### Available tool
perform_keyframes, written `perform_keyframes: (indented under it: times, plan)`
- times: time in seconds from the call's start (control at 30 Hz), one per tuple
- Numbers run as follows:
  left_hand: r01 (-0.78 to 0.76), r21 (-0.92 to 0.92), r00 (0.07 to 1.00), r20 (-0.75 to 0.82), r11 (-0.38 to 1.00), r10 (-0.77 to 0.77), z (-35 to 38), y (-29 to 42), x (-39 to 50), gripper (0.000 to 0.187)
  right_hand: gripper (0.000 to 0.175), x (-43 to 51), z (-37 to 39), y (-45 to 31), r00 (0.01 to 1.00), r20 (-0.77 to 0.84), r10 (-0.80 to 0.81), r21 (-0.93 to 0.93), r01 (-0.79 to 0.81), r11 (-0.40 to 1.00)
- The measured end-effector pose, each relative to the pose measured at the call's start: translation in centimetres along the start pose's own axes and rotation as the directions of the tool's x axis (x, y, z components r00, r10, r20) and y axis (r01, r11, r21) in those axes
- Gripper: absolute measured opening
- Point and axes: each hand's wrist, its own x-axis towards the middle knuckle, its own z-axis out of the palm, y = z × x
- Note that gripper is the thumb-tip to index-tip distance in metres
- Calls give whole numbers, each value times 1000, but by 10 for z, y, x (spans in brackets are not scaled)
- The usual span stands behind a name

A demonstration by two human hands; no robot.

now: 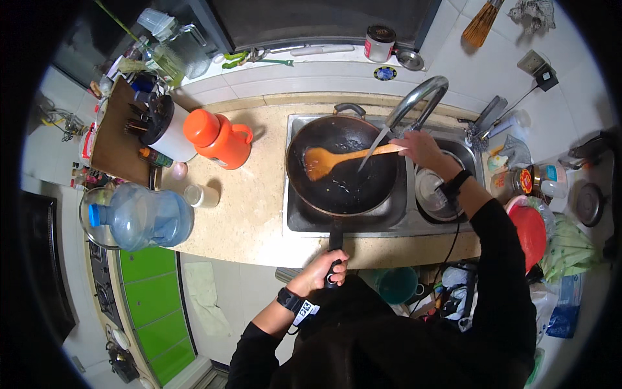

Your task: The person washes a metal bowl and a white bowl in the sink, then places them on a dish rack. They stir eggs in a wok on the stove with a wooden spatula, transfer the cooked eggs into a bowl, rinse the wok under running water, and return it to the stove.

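My left hand (330, 270) grips the handle of a dark wok (340, 194), which rests over the left basin of a steel double sink (403, 224). In my right hand (419, 150) is the handle end of a wooden spatula (323, 163), its broad blade inside the wok. Water runs from the curved chrome faucet (419, 97) past the spatula's handle into the wok. Below my right wrist, a metal pot or bowl (461, 214) sits in the right basin with a clear round thing in it, partly covered by the wrist strap.
An orange jug (226, 150), a small jar (209, 196) and a large blue water bottle (155, 216) stand or lie on the counter to the left. A utensil holder (175, 133) is behind them. Jars (551, 180) and a red basin (527, 233) are at the right. Windowsill items line the back.
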Motion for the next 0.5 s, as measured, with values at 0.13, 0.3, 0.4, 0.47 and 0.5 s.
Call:
perform_keyframes:
  times: [0.13,0.3,0.4,0.47,0.5]
  plan:
    - [-19,-5,1000,-21,1000,19,-2,-5,4,13,30,-3,-85,-7,899,437,28,-22,-20,1000]
    - [-23,-24,999,-24,999,23,-3,-6,8,10,21,-21,-109,-53,886,443,138,-81,-114,990]
    - [19,-43,1000,-5,999,-19,-3,-6,9,10,25,-19,-85,-96,932,321,167,-87,-147,985]
    - [24,-38,1000,-4,999,-24,-4,-6,9,11,30,-24,-93,-103,936,276,217,-202,-164,966]
    - [21,-36,1000,-7,999,-21,-4,-6,9,11,30,-30,-106,-97,916,324,237,-211,-175,962]
